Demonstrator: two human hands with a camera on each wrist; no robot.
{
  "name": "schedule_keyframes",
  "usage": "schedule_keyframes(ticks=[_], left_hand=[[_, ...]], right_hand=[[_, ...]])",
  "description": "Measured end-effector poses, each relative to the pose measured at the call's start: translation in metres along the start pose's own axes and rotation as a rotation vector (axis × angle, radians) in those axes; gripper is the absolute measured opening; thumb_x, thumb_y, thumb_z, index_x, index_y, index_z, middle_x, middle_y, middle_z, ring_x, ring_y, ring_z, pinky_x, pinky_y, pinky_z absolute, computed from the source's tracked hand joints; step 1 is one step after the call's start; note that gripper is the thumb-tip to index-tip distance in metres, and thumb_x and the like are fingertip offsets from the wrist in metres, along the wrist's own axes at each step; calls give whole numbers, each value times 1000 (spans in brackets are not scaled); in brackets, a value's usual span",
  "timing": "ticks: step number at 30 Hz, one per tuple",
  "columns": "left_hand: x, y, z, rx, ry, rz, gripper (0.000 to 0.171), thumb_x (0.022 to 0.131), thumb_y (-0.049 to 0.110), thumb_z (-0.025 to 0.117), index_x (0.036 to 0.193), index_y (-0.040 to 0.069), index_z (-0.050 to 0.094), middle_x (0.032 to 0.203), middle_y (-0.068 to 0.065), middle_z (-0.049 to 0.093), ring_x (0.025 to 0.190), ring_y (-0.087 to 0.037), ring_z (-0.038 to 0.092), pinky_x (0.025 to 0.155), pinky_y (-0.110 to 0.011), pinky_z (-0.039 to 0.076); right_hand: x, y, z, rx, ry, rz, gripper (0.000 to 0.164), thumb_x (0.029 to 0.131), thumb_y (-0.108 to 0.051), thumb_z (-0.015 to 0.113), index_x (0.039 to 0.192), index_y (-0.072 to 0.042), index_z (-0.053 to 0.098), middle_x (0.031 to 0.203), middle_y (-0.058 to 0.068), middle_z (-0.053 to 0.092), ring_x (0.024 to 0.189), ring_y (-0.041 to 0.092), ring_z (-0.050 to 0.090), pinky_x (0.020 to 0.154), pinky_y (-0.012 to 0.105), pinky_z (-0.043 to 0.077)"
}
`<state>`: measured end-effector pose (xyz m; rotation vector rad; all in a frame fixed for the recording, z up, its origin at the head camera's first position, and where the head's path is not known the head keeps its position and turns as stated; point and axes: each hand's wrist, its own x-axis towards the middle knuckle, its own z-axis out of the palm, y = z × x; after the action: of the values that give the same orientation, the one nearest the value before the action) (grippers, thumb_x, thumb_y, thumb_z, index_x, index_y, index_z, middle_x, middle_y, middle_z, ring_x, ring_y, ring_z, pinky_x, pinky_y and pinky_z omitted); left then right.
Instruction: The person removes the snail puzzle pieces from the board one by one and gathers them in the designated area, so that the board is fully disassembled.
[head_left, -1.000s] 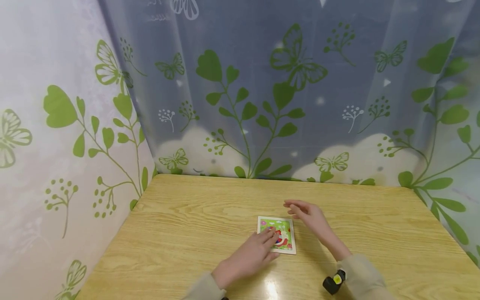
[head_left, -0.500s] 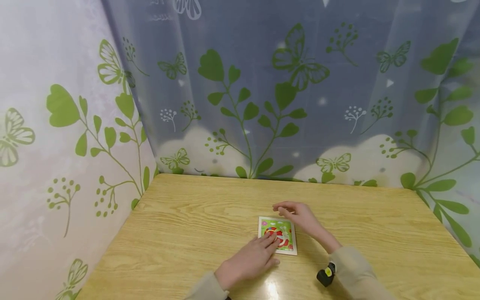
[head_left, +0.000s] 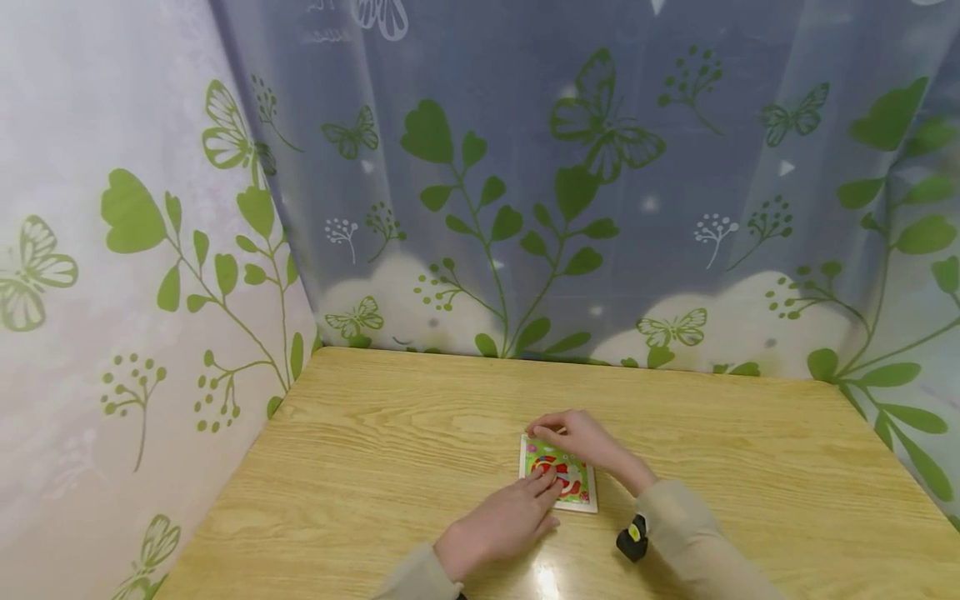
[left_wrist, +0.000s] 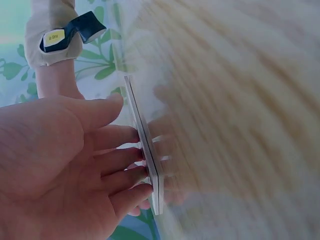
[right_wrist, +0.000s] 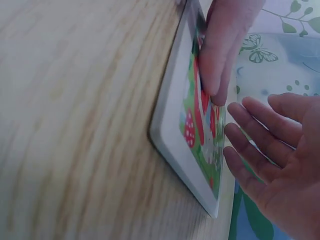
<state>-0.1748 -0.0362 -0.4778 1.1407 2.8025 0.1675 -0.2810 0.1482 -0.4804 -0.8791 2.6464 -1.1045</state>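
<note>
A small square picture board (head_left: 577,492) lies flat on the wooden table, white-bordered, with a red and white figure on green. My left hand (head_left: 502,517) rests its straight fingertips on the middle of the picture, hiding part of it. In the left wrist view, the fingers meet the upper face of the thin, layered board (left_wrist: 153,170). Over the far edge of the board is my right hand (head_left: 581,437), its fingers loosely bent and holding nothing. From the right wrist view, that hand (right_wrist: 280,145) shows a spread palm beside the board, fingertips close to its far side.
The wooden table (head_left: 375,433) extends around the board on all sides. A patterned curtain (head_left: 480,208) with green leaves and butterflies hangs along its back edge, and similar cloth (head_left: 172,350) covers the left side. A black wrist device (head_left: 632,540) sits on the right sleeve.
My right hand has moved left, from beyond the board's right corner to over its far edge. The left hand keeps its fingertips on the picture, and the board lies where it was.
</note>
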Motion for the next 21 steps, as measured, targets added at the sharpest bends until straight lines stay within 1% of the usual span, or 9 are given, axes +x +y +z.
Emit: schedule_keyframes(ticks=[6, 14, 17, 21], left_hand=[[0, 1, -1, 23, -13, 2, 54, 109, 33, 46, 153, 4, 42, 161, -11, 36, 150, -23, 34, 120, -34, 32], [-1, 2, -2, 39, -31, -4, 55, 108, 36, 46, 154, 4, 41, 162, -10, 35, 151, -22, 31, 121, -33, 31], [-2, 3, -2, 41, -40, -12, 58, 108, 38, 46, 155, 5, 40, 163, -10, 34, 151, -22, 30, 121, -33, 31], [-2, 2, -1, 39, -49, -13, 60, 107, 41, 46, 156, 6, 39, 163, -9, 34, 152, -22, 29, 121, -34, 31]], right_hand=[[2, 0, 2, 7, -22, 16, 31, 107, -26, 53, 120, -6, 74, 120, 12, 73, 111, 32, 68, 94, 49, 56], [2, 0, 1, 1, -31, 17, 30, 106, -26, 54, 119, -8, 75, 118, 10, 74, 110, 31, 69, 93, 47, 57], [2, -1, 1, -19, -37, 4, 30, 106, -25, 54, 119, -7, 75, 117, 9, 74, 110, 31, 69, 92, 47, 57], [3, -5, 0, -73, -42, -19, 29, 106, -24, 56, 117, -7, 75, 115, 8, 75, 109, 29, 69, 91, 45, 58]])
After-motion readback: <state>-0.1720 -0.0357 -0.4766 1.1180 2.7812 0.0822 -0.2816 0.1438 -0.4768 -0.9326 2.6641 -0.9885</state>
